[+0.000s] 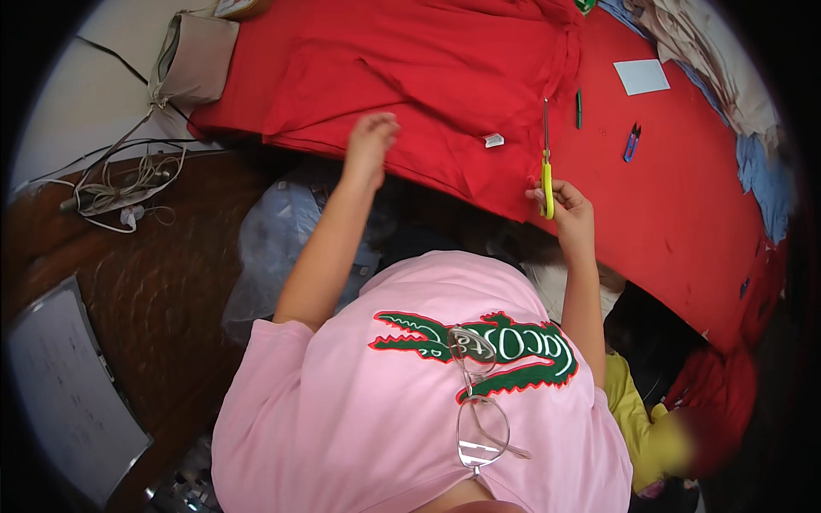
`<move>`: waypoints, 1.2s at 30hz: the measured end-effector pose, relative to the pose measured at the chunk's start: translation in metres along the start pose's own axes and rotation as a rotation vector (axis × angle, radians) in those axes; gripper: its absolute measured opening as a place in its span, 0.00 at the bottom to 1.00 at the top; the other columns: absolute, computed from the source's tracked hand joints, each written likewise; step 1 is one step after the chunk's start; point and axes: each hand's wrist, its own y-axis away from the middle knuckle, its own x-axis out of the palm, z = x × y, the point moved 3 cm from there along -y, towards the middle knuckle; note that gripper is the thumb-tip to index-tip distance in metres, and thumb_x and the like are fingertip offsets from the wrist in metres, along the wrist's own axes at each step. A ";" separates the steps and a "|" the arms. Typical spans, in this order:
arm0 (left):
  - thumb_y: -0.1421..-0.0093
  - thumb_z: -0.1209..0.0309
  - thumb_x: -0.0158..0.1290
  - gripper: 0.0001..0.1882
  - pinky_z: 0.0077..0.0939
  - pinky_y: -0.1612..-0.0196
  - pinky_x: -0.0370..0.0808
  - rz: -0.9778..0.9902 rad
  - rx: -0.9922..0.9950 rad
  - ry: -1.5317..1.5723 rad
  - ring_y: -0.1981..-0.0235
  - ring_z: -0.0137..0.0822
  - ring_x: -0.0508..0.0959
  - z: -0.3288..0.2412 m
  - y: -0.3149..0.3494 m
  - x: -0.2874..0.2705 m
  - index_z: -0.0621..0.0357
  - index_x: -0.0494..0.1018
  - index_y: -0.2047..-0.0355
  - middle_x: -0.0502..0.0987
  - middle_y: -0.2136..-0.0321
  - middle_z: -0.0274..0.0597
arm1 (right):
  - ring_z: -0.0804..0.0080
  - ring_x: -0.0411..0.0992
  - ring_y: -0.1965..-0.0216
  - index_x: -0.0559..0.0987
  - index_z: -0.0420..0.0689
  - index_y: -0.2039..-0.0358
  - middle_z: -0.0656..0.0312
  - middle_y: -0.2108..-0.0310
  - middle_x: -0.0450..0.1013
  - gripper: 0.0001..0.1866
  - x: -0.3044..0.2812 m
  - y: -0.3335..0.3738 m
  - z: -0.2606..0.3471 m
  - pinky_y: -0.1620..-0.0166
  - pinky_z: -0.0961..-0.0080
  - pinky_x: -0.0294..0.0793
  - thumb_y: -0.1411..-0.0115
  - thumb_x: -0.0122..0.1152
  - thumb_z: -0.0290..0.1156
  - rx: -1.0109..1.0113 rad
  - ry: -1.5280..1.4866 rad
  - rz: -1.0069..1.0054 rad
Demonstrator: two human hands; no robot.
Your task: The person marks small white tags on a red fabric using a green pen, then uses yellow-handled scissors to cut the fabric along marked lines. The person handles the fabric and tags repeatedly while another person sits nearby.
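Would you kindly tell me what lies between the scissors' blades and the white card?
In the head view, a slim green pen-like stick on the red tabletop.

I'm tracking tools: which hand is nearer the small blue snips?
Right. The right hand, holding yellow-handled scissors, is left of and below the snips; the left hand is much farther left.
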 end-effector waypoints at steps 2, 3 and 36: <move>0.34 0.81 0.57 0.14 0.28 0.40 0.76 0.141 -0.026 0.135 0.47 0.34 0.81 0.025 0.004 0.031 0.62 0.78 0.49 0.81 0.51 0.43 | 0.76 0.82 0.59 0.82 0.34 0.50 0.60 0.61 0.83 0.13 0.008 -0.012 -0.005 0.54 0.81 0.77 0.30 0.67 0.29 -0.004 -0.078 0.037; 0.35 0.84 0.56 0.14 0.27 0.39 0.75 0.102 0.078 0.086 0.44 0.35 0.79 0.031 0.006 0.045 0.64 0.78 0.49 0.81 0.49 0.44 | 0.75 0.82 0.59 0.82 0.34 0.50 0.60 0.60 0.83 0.13 0.010 -0.014 -0.008 0.55 0.81 0.77 0.30 0.66 0.29 0.003 -0.113 0.052; 0.45 0.94 0.60 0.46 0.20 0.51 0.84 0.308 0.534 -0.158 0.51 0.27 0.78 -0.046 0.094 0.087 0.61 0.60 0.26 0.63 0.41 0.38 | 0.69 0.73 0.69 0.80 0.38 0.55 0.57 0.67 0.76 0.25 0.063 0.002 0.047 0.62 0.70 0.75 0.49 0.83 0.34 -0.244 0.785 0.092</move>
